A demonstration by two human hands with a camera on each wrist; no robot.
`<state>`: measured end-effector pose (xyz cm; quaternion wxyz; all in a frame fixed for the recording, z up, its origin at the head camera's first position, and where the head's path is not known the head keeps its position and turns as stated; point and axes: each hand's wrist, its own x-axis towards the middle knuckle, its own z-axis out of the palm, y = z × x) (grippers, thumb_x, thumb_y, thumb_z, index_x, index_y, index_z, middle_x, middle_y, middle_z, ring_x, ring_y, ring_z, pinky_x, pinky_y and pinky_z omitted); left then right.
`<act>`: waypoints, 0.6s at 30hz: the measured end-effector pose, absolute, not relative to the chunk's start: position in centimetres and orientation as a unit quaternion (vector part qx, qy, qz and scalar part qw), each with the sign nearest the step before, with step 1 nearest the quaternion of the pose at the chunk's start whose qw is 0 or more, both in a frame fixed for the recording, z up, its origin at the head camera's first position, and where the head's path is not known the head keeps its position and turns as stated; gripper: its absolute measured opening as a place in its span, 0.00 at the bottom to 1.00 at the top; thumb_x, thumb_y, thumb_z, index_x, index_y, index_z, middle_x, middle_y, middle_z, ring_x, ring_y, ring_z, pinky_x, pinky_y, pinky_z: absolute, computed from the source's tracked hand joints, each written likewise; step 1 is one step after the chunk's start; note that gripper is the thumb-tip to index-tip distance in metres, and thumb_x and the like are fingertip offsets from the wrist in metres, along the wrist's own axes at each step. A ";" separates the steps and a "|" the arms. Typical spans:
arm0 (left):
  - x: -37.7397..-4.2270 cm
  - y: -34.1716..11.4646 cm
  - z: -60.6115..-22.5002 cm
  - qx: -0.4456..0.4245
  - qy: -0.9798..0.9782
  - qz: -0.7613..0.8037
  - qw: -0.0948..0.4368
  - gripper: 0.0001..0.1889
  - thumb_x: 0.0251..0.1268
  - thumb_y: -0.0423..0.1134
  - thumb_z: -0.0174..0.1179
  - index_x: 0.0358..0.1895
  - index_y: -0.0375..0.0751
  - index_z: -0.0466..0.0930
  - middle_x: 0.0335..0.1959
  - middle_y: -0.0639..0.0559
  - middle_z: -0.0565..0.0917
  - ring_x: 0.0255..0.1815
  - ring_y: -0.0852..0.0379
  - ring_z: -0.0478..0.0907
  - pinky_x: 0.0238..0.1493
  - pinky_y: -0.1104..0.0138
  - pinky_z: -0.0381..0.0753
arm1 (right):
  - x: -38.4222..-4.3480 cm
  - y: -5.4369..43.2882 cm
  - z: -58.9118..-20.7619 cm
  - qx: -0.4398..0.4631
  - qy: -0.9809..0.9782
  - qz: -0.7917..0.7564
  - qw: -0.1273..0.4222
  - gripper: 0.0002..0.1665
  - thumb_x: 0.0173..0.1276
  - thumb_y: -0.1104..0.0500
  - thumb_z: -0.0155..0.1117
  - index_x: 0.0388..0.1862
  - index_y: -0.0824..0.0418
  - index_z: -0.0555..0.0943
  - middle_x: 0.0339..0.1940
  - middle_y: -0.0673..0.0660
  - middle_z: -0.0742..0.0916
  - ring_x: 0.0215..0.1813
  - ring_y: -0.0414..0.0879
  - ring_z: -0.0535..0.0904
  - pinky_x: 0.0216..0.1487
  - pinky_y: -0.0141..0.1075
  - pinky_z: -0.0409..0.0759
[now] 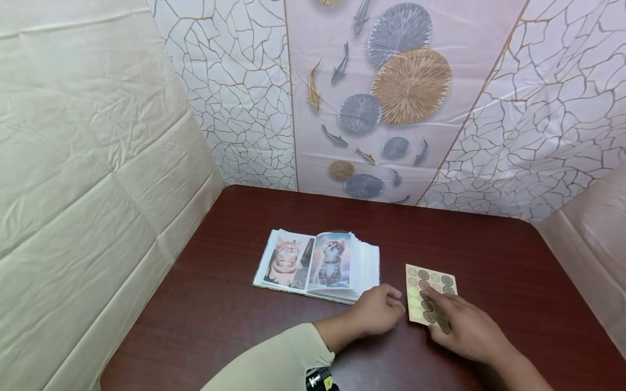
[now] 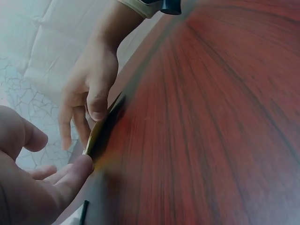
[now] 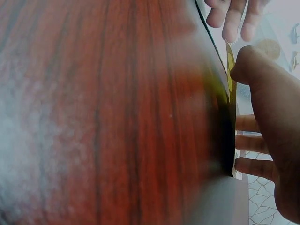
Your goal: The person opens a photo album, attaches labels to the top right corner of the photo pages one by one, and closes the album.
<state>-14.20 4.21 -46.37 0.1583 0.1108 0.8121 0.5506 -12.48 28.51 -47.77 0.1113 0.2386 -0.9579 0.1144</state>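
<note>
Head view: your right hand [image 1: 467, 326] lays nearly straight fingers over the sticker sheet [image 1: 415, 296], probably steadying it. Your left hand [image 1: 379, 310], loosely curled, holding nothing, sits just left of the sheet. Photo album [image 1: 310, 266] lies open farther left of the sheet, likely for easy reach.

Pale cream left sleeve [image 1: 274, 361], black device [image 1: 320, 374] with white and yellow markings [image 1: 328, 383], pale right cuff [image 2: 142, 7]
</note>
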 end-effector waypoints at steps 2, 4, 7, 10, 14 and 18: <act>-14.2 4.6 -46.3 0.079 0.784 0.590 0.177 0.13 0.69 0.33 0.62 0.54 0.36 0.80 0.30 0.57 0.85 0.26 0.60 0.83 0.31 0.69 0.80 | -12.5 28.6 -47.7 0.235 -0.959 0.115 0.109 0.47 0.53 0.50 0.78 0.73 0.58 0.74 0.55 0.65 0.85 0.56 0.61 0.83 0.47 0.57 0.82; -14.2 5.0 -46.4 0.052 0.755 0.625 0.190 0.12 0.69 0.31 0.61 0.53 0.34 0.78 0.29 0.52 0.85 0.24 0.53 0.84 0.27 0.66 0.82 | -12.5 28.6 -47.8 0.234 -0.960 0.114 0.108 0.47 0.54 0.50 0.77 0.73 0.58 0.73 0.55 0.66 0.85 0.55 0.62 0.83 0.47 0.58 0.82; -14.3 5.6 -46.5 0.023 0.728 0.657 0.195 0.11 0.69 0.28 0.61 0.52 0.33 0.77 0.30 0.48 0.84 0.25 0.49 0.84 0.29 0.62 0.85 | -12.6 28.7 -47.8 0.232 -0.960 0.112 0.106 0.47 0.54 0.50 0.77 0.74 0.58 0.73 0.55 0.66 0.85 0.55 0.62 0.83 0.47 0.58 0.82; -14.5 6.0 -46.7 0.002 0.704 0.681 0.202 0.10 0.68 0.27 0.60 0.51 0.32 0.77 0.30 0.45 0.83 0.27 0.48 0.85 0.30 0.60 0.87 | -12.6 28.7 -47.8 0.230 -0.961 0.111 0.103 0.48 0.55 0.50 0.77 0.74 0.58 0.72 0.55 0.67 0.85 0.55 0.62 0.83 0.47 0.58 0.82; -14.7 6.5 -46.8 -0.020 0.679 0.702 0.214 0.10 0.69 0.26 0.59 0.50 0.31 0.76 0.30 0.40 0.82 0.28 0.46 0.85 0.30 0.59 0.87 | -12.6 28.7 -47.7 0.224 -0.963 0.112 0.097 0.48 0.55 0.49 0.76 0.75 0.56 0.71 0.55 0.67 0.85 0.55 0.63 0.83 0.47 0.59 0.82; -14.9 6.7 -46.8 -0.036 0.665 0.712 0.224 0.09 0.69 0.27 0.58 0.50 0.30 0.76 0.30 0.39 0.82 0.30 0.44 0.86 0.31 0.57 0.88 | -12.6 28.6 -47.7 0.220 -0.965 0.114 0.091 0.48 0.55 0.49 0.77 0.76 0.55 0.71 0.55 0.66 0.85 0.53 0.62 0.83 0.44 0.59 0.82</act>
